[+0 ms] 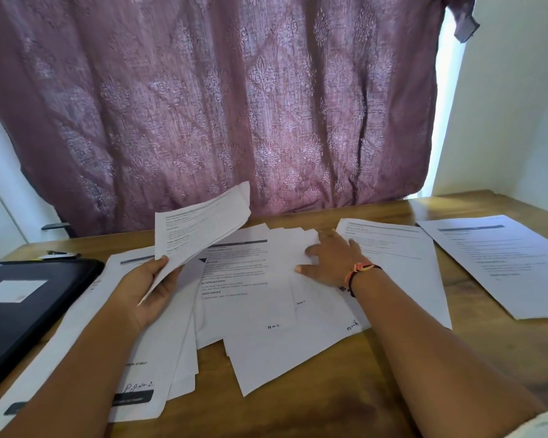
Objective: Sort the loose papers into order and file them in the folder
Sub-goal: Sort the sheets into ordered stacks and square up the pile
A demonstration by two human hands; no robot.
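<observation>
Right of the black folder (29, 298), which lies closed at the bench's (345, 399) left edge with a white label (15, 290) on its cover, the loose papers (250, 314) spread in an overlapping heap across the wood. Nearest the folder, one long printed sheet (76, 358) touches or slightly overlaps its right edge and runs toward the near rim of the bench, with handwriting and a dark band at its lower end.

Just right of the folder and above that sheet, the left hand (149, 289) grips a thin sheaf of pages (200, 226), thumb on top and fingers curled beneath. The sheaf is lifted off the heap and tilts up and away from the folder.

Farther right of the folder, the right hand (326, 257) rests flat on the heap, fingers straight and spread, pressing on the upper sheets and holding nothing. A red and black thread band (359, 270) circles its wrist. Small handwritten page marks show at the bottom of several sheets, too small to read.

Farthest from the folder, at the bench's right end, a separate printed sheet (494, 263) lies apart from the heap. Behind the folder sits a small dark item (59, 255) that I cannot make out. A patterned mauve curtain (234, 105) hangs behind the bench.
</observation>
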